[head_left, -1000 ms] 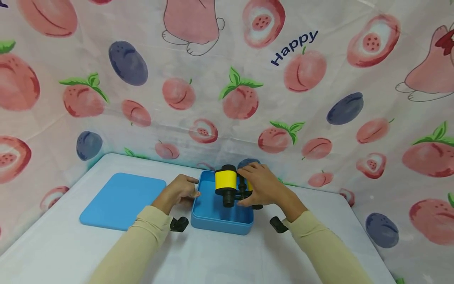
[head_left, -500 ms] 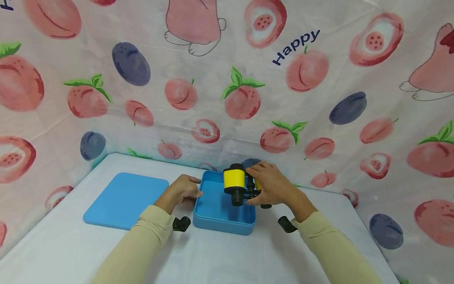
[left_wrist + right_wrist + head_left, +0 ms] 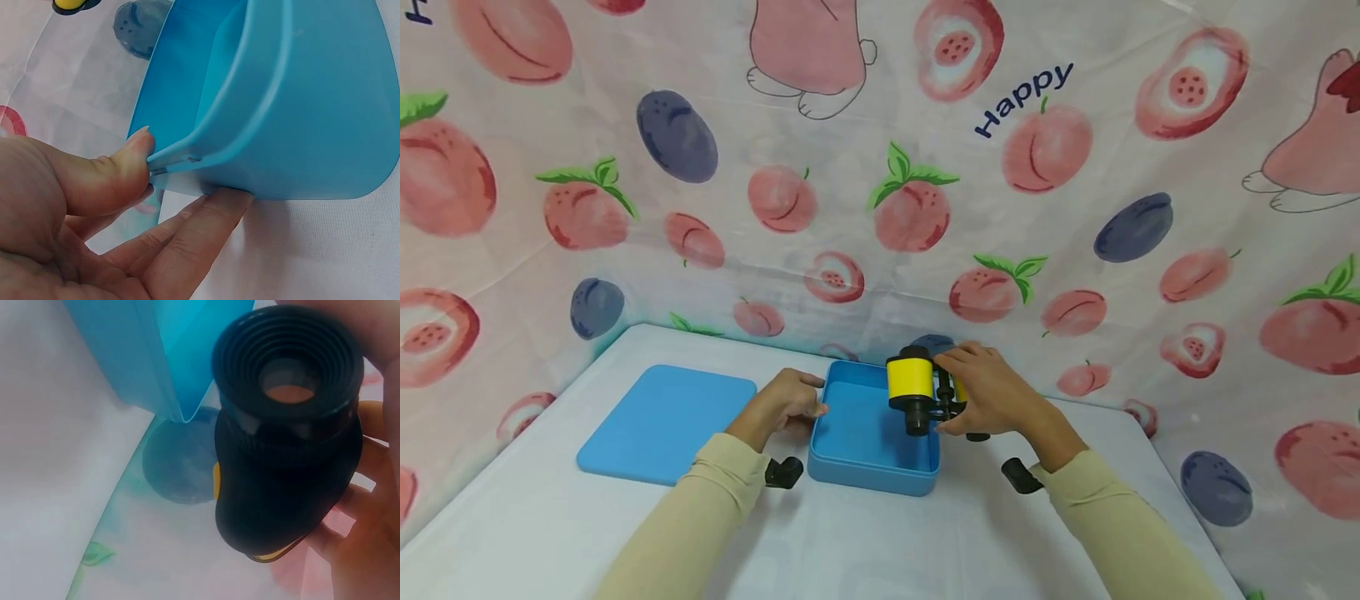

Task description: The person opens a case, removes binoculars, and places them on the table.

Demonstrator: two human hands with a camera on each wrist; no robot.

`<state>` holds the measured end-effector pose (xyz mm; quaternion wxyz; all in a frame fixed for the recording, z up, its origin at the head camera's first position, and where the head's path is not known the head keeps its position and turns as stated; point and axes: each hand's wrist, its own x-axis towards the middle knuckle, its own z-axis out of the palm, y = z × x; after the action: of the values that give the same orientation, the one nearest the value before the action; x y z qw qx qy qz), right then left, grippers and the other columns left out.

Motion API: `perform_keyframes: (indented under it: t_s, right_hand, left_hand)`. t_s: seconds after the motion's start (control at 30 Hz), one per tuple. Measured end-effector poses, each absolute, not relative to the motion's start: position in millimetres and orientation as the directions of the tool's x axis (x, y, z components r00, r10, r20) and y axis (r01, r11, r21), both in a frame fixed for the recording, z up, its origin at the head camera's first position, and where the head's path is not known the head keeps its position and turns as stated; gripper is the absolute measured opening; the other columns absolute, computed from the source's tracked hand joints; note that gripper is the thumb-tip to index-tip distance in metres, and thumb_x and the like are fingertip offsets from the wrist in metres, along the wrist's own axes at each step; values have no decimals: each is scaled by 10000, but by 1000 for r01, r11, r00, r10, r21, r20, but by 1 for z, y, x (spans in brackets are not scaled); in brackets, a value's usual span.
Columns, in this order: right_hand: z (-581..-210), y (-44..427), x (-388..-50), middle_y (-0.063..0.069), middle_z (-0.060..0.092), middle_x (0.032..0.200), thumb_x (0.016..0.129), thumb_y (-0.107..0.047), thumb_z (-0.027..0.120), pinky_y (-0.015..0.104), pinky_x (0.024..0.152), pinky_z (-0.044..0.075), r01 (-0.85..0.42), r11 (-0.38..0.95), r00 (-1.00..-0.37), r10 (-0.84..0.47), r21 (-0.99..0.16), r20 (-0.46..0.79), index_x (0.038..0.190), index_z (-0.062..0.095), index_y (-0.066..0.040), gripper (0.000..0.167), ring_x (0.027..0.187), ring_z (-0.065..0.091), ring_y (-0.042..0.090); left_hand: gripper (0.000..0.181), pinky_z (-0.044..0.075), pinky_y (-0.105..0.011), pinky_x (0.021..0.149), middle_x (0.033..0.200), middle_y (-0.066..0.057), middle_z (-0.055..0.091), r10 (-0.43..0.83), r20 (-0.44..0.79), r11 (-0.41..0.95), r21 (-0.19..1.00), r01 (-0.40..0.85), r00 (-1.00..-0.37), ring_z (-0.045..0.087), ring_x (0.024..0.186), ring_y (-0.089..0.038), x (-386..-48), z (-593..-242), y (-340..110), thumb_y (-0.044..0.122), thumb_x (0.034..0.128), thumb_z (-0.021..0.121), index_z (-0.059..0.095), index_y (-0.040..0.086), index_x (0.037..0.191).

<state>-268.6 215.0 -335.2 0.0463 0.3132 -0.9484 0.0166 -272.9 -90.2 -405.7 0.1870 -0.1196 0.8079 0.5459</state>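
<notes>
Yellow and black binoculars [image 3: 911, 379] are held by my right hand [image 3: 992, 392], above the right side of an open blue box [image 3: 872, 479]. In the right wrist view a black eyepiece [image 3: 290, 381] faces the camera, fingers behind the barrel. My left hand [image 3: 782, 404] grips the box's left wall; the left wrist view shows the thumb of that hand [image 3: 100, 212] on the rim of the box [image 3: 300, 125] and fingers against its outer side. The part of the box that shows holds nothing.
A flat blue lid [image 3: 662, 425] lies on the white table [image 3: 865, 550], left of the box. Behind the table hangs a fruit-print cloth [image 3: 850, 208]. A black wrist-worn piece [image 3: 784, 472] shows by the left sleeve and another [image 3: 1022, 476] by the right.
My right hand has moved right with the binoculars, from over the middle of the box to over its right side. My left hand keeps its grip on the box wall.
</notes>
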Motion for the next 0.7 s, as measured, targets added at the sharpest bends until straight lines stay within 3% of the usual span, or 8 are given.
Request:
perform_keyframes:
  t_s: [0.33,0.7]
  right_hand:
    - [-337,224,-269,126,645,1436,673,-465,940,632,1174,392,-588,809,-804,-583,-4,118,1459,581,-61,954,1357,490,361]
    - [-333,233,-271,129,634,1440,656,-446,958,640,1173,394,-559,829,-825,-555,-7,106,1475,565,-65,985,1365,472,359]
  left_hand:
    - [561,591,-503,1001,1471,-314,548,23,-432,352,847,-397,-901,635,1278,-367,-269,-406,-92,4,996,647,495,30,1536]
    - [558,594,-504,996,1477,-322,537,42,-434,352,849,-393,-900,635,1258,-356,-269,-403,-90,11,1009,629,477,22,1546]
